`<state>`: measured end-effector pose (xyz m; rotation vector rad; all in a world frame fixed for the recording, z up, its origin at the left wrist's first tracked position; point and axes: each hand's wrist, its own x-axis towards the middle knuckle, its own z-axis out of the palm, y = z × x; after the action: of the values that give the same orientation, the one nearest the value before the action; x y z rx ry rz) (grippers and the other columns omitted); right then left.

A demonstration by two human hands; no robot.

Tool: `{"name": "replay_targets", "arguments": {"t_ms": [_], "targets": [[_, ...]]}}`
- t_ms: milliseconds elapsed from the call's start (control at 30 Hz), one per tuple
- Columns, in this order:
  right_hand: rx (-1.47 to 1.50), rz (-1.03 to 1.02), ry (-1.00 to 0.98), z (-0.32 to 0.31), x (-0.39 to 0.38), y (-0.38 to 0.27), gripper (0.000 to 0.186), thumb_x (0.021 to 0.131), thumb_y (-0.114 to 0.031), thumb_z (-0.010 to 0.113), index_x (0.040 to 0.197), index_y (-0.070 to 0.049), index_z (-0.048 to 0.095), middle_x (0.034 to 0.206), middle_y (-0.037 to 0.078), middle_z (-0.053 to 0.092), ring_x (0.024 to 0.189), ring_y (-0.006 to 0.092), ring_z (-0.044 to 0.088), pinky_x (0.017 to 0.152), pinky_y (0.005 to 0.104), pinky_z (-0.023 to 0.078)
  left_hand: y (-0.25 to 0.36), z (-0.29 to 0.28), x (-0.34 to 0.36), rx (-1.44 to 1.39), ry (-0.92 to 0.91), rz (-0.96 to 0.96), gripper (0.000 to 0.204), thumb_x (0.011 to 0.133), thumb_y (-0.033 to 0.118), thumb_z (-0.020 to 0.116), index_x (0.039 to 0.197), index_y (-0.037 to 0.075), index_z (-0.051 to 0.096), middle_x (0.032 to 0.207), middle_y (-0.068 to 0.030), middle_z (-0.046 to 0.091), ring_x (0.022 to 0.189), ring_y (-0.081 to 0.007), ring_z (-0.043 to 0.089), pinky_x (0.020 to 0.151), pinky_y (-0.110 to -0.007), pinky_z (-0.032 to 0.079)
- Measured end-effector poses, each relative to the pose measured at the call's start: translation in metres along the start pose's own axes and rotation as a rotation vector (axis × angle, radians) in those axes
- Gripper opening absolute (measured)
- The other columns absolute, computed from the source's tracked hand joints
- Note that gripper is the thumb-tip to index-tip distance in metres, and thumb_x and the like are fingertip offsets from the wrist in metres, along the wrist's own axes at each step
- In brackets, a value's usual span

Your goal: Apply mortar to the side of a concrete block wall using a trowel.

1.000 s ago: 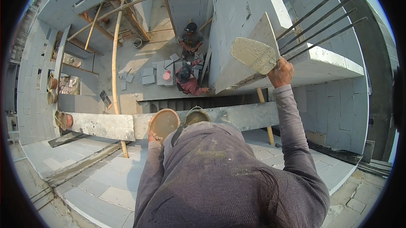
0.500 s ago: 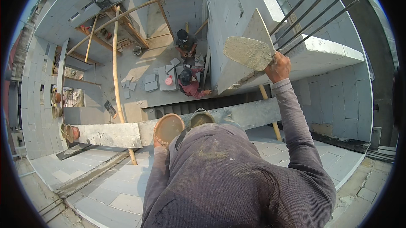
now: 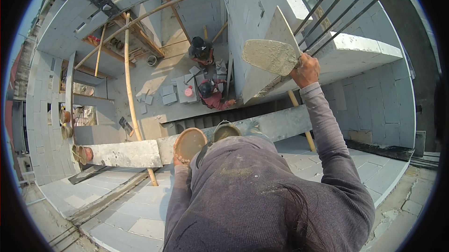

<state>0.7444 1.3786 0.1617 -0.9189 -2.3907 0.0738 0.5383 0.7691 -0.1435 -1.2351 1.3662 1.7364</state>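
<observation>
My right hand (image 3: pixel 307 70) is raised at the right, closed round a trowel whose wide blade (image 3: pixel 270 57) is caked with grey mortar. The blade lies across a pale, pointed sheet-like wall edge (image 3: pixel 282 30); whether the two touch I cannot tell. Low at my left side, my left hand (image 3: pixel 181 159) grips the rim of a round clay-coloured bowl (image 3: pixel 191 142). A grey-brown film or mix lines the bowl's inside. Just right of it a bucket (image 3: pixel 226 130) stands on the plank, partly hidden by my body.
A mortar-stained plank (image 3: pixel 124 153) crosses below me on bamboo poles (image 3: pixel 129 79). Several steel rods (image 3: pixel 358 16) jut out near my right hand. Two people (image 3: pixel 211 94) work far below among grey blocks (image 3: pixel 169 94). More bowls (image 3: pixel 84 154) sit at the plank's left end.
The view has shifted slightly. My right hand keeps the trowel up by the wall edge, and my left still holds the bowl. Below, the standing person's head has moved a little.
</observation>
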Motion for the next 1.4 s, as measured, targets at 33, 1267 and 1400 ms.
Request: {"name": "replay_targets", "arguments": {"t_ms": [33, 1267, 1400], "targets": [[0.003, -0.003, 0.002, 0.001, 0.000, 0.000, 0.029, 0.069, -0.019, 0.082, 0.093, -0.010, 0.069, 0.089, 0.008, 0.074, 0.081, 0.0319, 0.070, 0.074, 0.0422, 0.046, 0.000, 0.000, -0.001, 0.014, 0.005, -0.004, 0.040, 0.096, 0.047, 0.052, 0.117, 0.013, 0.056, 0.083, -0.0005, 0.055, 0.051, -0.0130, 0.043, 0.047, -0.031, 0.044], [-0.030, -0.012, 0.031, -0.004, 0.001, -0.004, 0.027, 0.073, -0.021, 0.082, 0.096, -0.012, 0.071, 0.086, 0.008, 0.073, 0.080, 0.0299, 0.070, 0.072, 0.0405, 0.046, 0.002, -0.020, 0.026, 0.010, -0.051, -0.025, 0.034, 0.093, 0.043, 0.056, 0.104, 0.011, 0.058, 0.074, -0.0008, 0.055, 0.052, -0.0141, 0.044, 0.047, -0.032, 0.043], [-0.039, -0.002, 0.022, -0.002, 0.001, -0.003, 0.026, 0.074, -0.020, 0.080, 0.097, -0.012, 0.072, 0.087, 0.008, 0.073, 0.082, 0.0297, 0.070, 0.073, 0.0408, 0.047, 0.000, -0.016, 0.019, -0.003, -0.105, 0.052, 0.031, 0.092, 0.041, 0.057, 0.102, 0.011, 0.057, 0.072, 0.0006, 0.054, 0.051, -0.0139, 0.044, 0.045, -0.032, 0.043]]}}
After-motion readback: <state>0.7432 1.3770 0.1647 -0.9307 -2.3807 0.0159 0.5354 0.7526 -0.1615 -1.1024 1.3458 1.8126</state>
